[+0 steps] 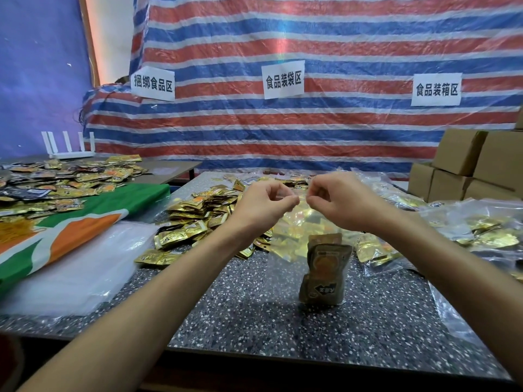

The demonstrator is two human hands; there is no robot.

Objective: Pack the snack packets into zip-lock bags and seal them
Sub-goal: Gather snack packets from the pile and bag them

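A clear zip-lock bag (307, 222) hangs upright over the speckled table (283, 321), with a stack of brown snack packets (324, 271) in its bottom, which touches the tabletop. My left hand (261, 203) and my right hand (335, 200) are raised side by side. Each pinches the bag's top edge between thumb and fingers, a small gap between them. Behind the bag lies a heap of loose gold snack packets (203, 219).
A stack of empty clear bags (76, 275) lies at the left beside a green-orange-white cloth (85, 222). Filled bags (467, 227) pile up at the right. Cardboard boxes (475, 168) stand back right. More packets (62, 179) cover a left table.
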